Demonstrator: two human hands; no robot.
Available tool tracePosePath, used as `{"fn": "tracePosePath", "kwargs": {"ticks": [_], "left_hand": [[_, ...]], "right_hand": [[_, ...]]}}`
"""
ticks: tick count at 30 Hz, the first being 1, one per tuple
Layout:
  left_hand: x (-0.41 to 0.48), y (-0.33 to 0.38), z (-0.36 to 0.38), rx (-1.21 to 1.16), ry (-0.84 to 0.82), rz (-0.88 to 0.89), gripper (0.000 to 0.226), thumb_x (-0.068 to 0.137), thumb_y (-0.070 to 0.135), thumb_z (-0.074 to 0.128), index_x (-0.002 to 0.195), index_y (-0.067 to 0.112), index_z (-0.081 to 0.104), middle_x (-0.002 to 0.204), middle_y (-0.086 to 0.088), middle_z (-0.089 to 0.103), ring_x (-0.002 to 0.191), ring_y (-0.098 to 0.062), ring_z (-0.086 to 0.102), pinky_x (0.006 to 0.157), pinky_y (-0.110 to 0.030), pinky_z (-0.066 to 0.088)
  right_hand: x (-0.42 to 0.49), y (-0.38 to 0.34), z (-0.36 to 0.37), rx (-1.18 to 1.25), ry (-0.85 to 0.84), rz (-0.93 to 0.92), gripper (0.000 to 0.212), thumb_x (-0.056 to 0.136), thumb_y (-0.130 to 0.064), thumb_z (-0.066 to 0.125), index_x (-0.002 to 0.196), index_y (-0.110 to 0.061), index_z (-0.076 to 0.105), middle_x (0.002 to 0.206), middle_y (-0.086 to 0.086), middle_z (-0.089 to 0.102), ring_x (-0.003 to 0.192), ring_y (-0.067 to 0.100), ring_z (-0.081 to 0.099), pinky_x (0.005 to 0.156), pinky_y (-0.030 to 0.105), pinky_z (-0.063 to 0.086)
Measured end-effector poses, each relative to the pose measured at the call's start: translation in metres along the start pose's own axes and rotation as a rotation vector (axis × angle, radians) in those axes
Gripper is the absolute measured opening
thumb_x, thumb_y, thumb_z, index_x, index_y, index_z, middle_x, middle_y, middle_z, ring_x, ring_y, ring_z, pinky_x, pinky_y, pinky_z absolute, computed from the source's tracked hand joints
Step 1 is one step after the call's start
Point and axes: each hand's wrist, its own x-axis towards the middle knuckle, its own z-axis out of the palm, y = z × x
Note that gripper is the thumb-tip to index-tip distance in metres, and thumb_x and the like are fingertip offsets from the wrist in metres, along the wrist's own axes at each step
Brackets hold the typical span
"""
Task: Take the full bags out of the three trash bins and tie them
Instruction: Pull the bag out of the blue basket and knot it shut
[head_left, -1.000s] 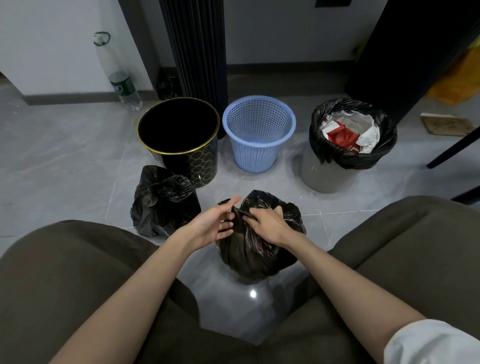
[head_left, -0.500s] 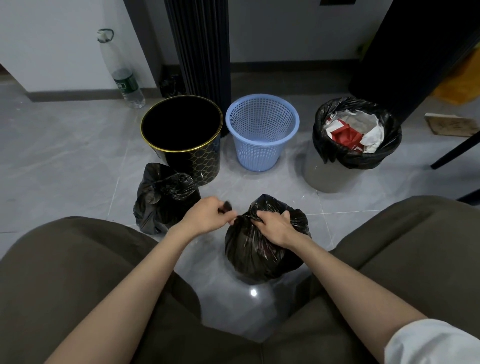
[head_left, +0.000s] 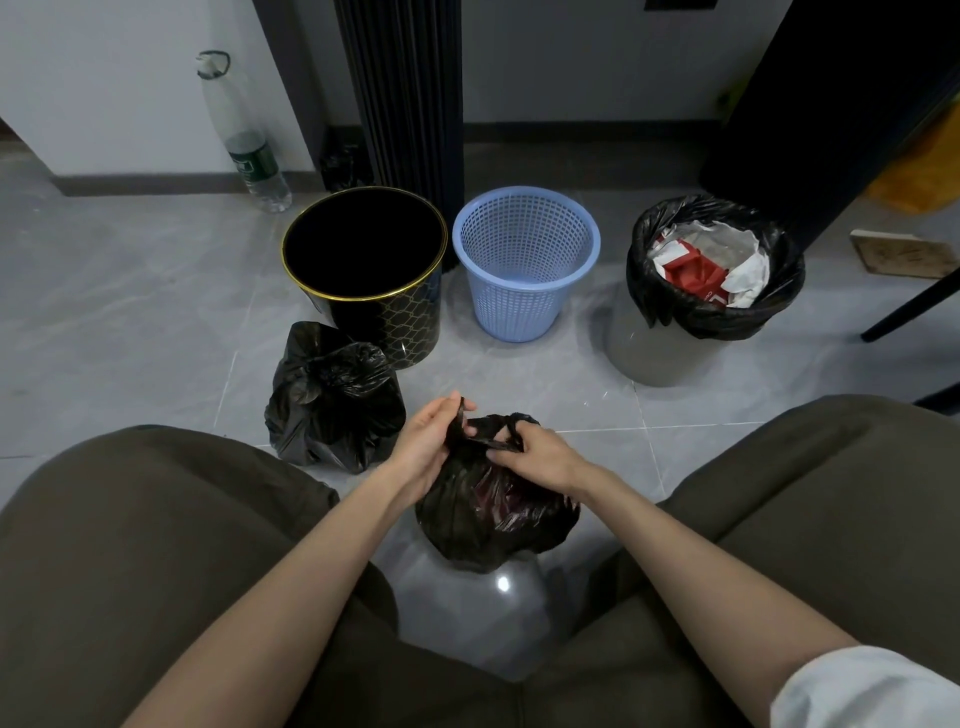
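glossy grey floor tiles (head_left: 130, 322); both hands pinch crinkled black bag (head_left: 493, 514).

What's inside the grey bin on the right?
The grey bin holds a black bag folded over its rim, open, with crumpled white paper and red packaging on top. Anything beneath that layer is covered.

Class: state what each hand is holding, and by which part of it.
Both hold the black trash bag on the floor by its gathered top: the left hand grips one twisted tail, the right hand pinches the other.
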Motion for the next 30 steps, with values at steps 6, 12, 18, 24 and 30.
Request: {"fn": "tracePosePath", "kwargs": {"ticks": [6, 12, 18, 24, 30], "left_hand": [[0.003, -0.008, -0.001, 0.166, 0.056, 0.066, 0.023, 0.100, 0.019, 0.040, 0.092, 0.009, 0.059, 0.077, 0.005, 0.062, 0.054, 0.005, 0.060, 0.052, -0.007, 0.045], [0.007, -0.009, 0.001, 0.266, 0.044, 0.019, 0.028, 0.100, 0.015, 0.029, 0.096, 0.022, 0.056, 0.075, 0.006, 0.041, 0.051, 0.000, 0.038, 0.048, -0.014, 0.029], [0.004, -0.016, -0.003, 0.361, -0.014, 0.000, 0.048, 0.093, 0.004, 0.041, 0.133, 0.031, 0.039, 0.099, -0.008, 0.054, 0.087, -0.016, 0.056, 0.076, -0.022, 0.050], [0.007, -0.023, 0.003, 0.222, 0.133, -0.058, 0.032, 0.092, 0.016, 0.057, 0.121, 0.008, 0.046, 0.091, -0.008, 0.059, 0.077, -0.017, 0.060, 0.073, -0.028, 0.050], [0.006, -0.025, 0.001, 0.236, 0.040, -0.141, 0.039, 0.083, 0.027, 0.070, 0.111, 0.001, 0.064, 0.102, -0.017, 0.070, 0.096, -0.029, 0.067, 0.093, -0.039, 0.052]], "right_hand": [[-0.003, -0.007, -0.009, 0.458, -0.006, 0.102, 0.017, 0.092, -0.022, 0.045, 0.102, -0.015, 0.057, 0.097, -0.003, 0.059, 0.103, 0.015, 0.053, 0.102, 0.031, 0.037], [-0.005, -0.009, -0.011, 0.629, 0.074, 0.151, 0.031, 0.092, 0.000, 0.030, 0.116, -0.010, 0.047, 0.096, 0.005, 0.065, 0.077, 0.007, 0.051, 0.062, 0.012, 0.040], [-0.004, -0.001, -0.006, 0.293, 0.051, -0.026, 0.035, 0.094, -0.001, 0.026, 0.125, -0.015, 0.029, 0.093, 0.005, 0.065, 0.069, 0.003, 0.047, 0.070, 0.022, 0.037], [-0.005, -0.001, -0.003, 0.086, -0.060, -0.102, 0.006, 0.099, -0.010, 0.027, 0.099, -0.013, 0.021, 0.086, 0.005, 0.059, 0.074, 0.014, 0.049, 0.073, 0.028, 0.040], [-0.005, -0.001, -0.003, -0.064, -0.114, -0.104, 0.016, 0.102, -0.024, 0.033, 0.099, -0.010, 0.028, 0.102, 0.017, 0.061, 0.089, 0.025, 0.056, 0.077, 0.034, 0.042]]}}
